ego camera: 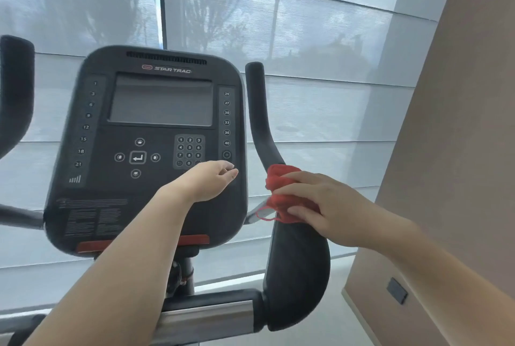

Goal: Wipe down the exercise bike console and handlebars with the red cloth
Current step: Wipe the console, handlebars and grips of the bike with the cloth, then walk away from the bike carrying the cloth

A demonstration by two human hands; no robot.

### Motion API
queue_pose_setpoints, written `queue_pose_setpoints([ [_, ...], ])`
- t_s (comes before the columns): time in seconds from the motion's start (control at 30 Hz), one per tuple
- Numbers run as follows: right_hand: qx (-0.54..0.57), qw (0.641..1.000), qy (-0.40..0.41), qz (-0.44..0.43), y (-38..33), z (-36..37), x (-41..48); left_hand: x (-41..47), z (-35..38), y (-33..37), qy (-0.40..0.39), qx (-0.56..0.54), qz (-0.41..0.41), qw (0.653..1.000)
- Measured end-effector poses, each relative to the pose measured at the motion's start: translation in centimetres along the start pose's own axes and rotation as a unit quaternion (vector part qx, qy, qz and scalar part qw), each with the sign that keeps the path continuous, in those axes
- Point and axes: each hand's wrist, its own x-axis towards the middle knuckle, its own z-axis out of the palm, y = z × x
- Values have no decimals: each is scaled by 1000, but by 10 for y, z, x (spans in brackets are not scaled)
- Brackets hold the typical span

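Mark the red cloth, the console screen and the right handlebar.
red cloth point(278, 171): head view, bunched upper part.
console screen point(161, 101): head view, middle of glass.
right handlebar point(257, 106): head view, upright bar above cloth.

Blinds point(320, 47): pale, lowered across the window.
Wall point(459, 122): beige, seen at right.
Wall plate point(397, 290): dark, set low in it.

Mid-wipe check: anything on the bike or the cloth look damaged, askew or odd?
Minor only: a thin loop of hem or thread hangs loose from the lower edge of the red cloth, which the right hand holds on the right handlebar. The console shows no crack or spill.
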Motion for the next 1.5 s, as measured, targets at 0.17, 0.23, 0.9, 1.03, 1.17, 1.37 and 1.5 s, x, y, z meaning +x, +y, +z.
queue_pose_setpoints([
  [0.17, -9, 1000, 1, 4, -11, 1, -23, 1, 1, 4, -6, -10, 2, 1000],
  [0.23, -7, 1000, 9, -3, -14, 3, -32, 1, 1, 3, -9, -14, -1, 1000],
  [0.9, 275, 942, 81, 174, 34, 25, -178, -115, 24, 130, 138, -83, 140, 977],
  [1.03, 292, 922, 84, 241, 40, 33, -254, -153, 82, 190, 74, -96, 193, 974],
  [1.17, 274, 901, 96, 323, 36, 35, -353, -204, 170, 247, -47, -106, 204, 972],
  [1.37, 193, 873, 132, 428, 13, 18, -497, -282, 277, 332, -172, -132, 281, 935],
  [1.5, 157, 810, 199, 529, -2, 6, -576, -308, 325, 388, -244, -147, 341, 896],
])
